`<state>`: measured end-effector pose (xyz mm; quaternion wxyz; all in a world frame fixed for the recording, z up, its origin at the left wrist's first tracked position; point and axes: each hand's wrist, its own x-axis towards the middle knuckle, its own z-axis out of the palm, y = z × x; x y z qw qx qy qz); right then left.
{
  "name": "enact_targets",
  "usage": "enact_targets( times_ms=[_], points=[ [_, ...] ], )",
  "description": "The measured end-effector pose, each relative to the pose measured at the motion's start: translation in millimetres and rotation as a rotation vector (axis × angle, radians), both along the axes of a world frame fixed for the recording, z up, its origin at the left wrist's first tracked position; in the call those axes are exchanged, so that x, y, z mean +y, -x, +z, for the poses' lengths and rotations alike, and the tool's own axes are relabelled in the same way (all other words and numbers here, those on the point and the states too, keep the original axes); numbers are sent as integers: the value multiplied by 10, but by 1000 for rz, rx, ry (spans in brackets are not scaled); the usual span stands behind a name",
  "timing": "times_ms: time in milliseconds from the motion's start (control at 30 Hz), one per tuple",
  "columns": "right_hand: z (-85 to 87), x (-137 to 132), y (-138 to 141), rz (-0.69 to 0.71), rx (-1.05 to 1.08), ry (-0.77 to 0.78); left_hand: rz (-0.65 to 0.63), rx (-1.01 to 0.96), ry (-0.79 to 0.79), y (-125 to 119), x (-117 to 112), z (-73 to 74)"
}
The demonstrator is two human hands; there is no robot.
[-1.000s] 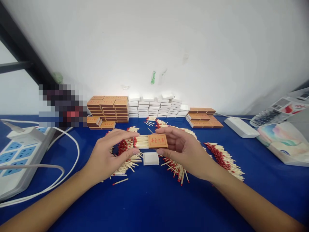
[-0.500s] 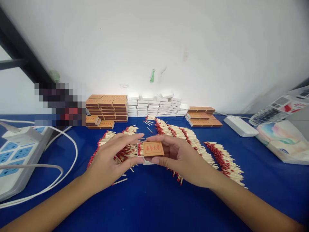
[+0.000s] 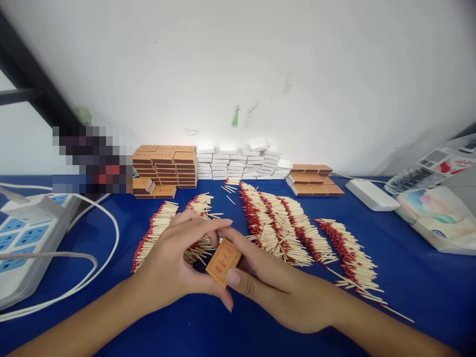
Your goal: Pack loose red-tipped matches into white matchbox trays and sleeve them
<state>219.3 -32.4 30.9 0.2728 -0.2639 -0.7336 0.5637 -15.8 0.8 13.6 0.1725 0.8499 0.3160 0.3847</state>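
Observation:
An orange matchbox (image 3: 224, 262) with red lettering is tilted in my right hand (image 3: 282, 282), the thumb on its printed face and the fingers behind its upper edge. No tray end shows sticking out of it. My left hand (image 3: 174, 258) is open around the box's left side, thumb and index finger spread wide apart; whether its palm touches the box's corner I cannot tell. Beneath and beyond the hands lie piles of red-tipped matches, one pile (image 3: 156, 230) at the left, another (image 3: 201, 206) partly behind my left hand, and larger rows (image 3: 271, 218) right of centre.
Orange matchboxes (image 3: 163, 166) are stacked at the back left, white trays (image 3: 230, 163) along the wall, more matchboxes (image 3: 312, 179) at the back right. A power strip (image 3: 37, 238) with cables is on the left. A white device (image 3: 372, 194), tissue pack (image 3: 435, 218) and plastic bottle (image 3: 420, 171) stand right.
The matchbox has come nearer and turned tilted; its tray end with match heads, visible before, no longer shows. My left thumb and fingers have spread farther apart. Several matches at the right have shifted forward.

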Motion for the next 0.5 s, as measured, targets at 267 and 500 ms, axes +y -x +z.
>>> enact_targets(
  times_ms=[267,500],
  points=[
    [33,98,-61,-121,-72,24,17,-8,2,16,-1,14],
    [103,331,-312,-304,-409,-289,116,1,-44,39,37,29]
  ],
)
